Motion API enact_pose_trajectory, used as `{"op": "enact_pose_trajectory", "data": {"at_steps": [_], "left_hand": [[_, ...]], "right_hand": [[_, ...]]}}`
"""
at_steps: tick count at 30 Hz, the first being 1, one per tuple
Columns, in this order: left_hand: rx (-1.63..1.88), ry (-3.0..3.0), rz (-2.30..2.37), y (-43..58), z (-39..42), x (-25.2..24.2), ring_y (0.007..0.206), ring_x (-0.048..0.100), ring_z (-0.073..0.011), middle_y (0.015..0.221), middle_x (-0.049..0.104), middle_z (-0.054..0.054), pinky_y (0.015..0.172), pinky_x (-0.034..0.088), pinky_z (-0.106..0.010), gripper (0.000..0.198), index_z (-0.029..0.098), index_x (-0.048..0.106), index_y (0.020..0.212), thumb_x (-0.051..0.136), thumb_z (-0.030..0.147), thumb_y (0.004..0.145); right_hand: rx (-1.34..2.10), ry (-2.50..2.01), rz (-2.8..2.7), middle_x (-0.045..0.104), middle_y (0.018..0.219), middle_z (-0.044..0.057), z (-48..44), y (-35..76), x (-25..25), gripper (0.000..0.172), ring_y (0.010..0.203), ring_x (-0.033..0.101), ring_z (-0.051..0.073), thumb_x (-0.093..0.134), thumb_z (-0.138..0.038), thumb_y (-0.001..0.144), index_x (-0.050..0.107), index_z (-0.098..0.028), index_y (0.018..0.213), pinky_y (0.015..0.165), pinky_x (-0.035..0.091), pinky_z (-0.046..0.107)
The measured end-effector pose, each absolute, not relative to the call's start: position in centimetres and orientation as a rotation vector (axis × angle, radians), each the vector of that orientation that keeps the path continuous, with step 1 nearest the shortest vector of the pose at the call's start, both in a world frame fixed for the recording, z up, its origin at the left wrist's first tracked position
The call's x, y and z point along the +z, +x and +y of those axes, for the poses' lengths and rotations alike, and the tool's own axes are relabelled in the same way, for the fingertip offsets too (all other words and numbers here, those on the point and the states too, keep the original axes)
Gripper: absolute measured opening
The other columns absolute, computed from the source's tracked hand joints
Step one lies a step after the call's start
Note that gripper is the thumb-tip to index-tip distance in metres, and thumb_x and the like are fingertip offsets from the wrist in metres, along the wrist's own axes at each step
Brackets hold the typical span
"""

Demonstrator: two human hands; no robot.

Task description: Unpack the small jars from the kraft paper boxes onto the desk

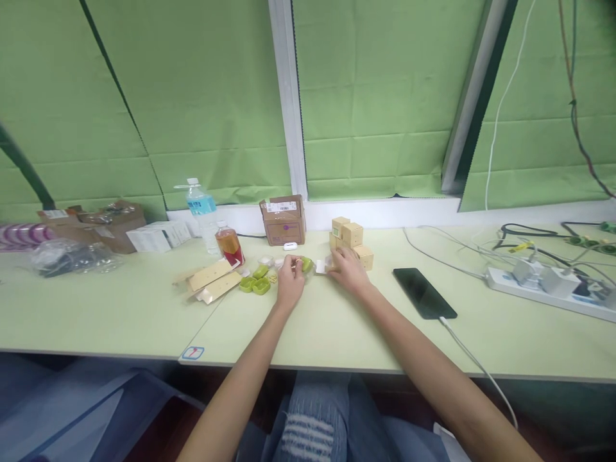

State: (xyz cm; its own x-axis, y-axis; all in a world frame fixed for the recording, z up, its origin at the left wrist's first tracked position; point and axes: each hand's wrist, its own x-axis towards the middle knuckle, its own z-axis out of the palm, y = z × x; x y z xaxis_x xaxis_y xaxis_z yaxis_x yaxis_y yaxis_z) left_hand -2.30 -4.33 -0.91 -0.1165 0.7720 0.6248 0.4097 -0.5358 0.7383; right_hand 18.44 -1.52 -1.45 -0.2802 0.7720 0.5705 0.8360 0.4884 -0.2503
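Note:
My left hand (290,282) is above the middle of the table, its fingers pinched at a small green case (307,264) that seems to be in clear plastic. To its right, my right hand (350,271) has its fingers curled over a small cardboard box (329,261) at the front of a stack of small cardboard boxes (353,235); the fingers partly hide it. A small white card (320,266) lies between my hands. Left of my left hand, several green cases (260,285) sit close together. Flattened cardboard pieces (219,287) lie beyond them.
An open brown carton (285,226) stands at the back, a white earbud case (290,246) before it. Behind the flattened cardboard are a water bottle (205,218) and an amber drink bottle (230,244). A phone (424,293) and a power strip (543,292) with cables lie right.

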Motion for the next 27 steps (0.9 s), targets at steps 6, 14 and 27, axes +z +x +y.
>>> {"op": "enact_pose_trajectory", "data": {"at_steps": [6,14,27], "left_hand": [[1.672,2.104,1.298,-2.6,-4.1,-0.7,0.106,0.061,-0.0249,0.111,0.068,-0.01,0.091,0.049,-0.039,0.011,0.022,0.059,0.094,0.048,0.022,0.096],[1.551,2.153,1.309,-3.1,-4.3,-0.8,0.093,0.064,-0.0232,0.096,0.069,-0.007,0.085,0.048,-0.036,0.015,0.021,0.06,0.094,0.045,0.023,0.098],[1.689,2.062,1.267,-3.1,-4.1,-0.4,0.092,0.066,-0.0213,0.097,0.071,-0.006,0.086,0.05,-0.035,0.014,0.02,0.061,0.096,0.048,0.024,0.098]], "right_hand": [[-0.027,-1.108,-2.181,0.041,0.158,0.021,-2.7,17.4,-0.9,0.065,0.151,0.033,0.034,0.07,-0.025,0.088,0.047,-0.016,0.148,0.126,0.023,0.057],[0.415,-0.88,-2.113,0.057,0.146,0.016,-4.2,14.2,-1.5,0.072,0.132,0.056,0.028,0.068,-0.037,0.093,0.038,-0.02,0.156,0.111,0.046,0.046],[0.656,-0.977,-1.951,0.066,0.116,0.011,-3.5,14.3,-2.1,0.093,0.098,0.063,0.024,0.089,-0.031,0.071,0.044,-0.019,0.152,0.089,0.054,0.04]]}}
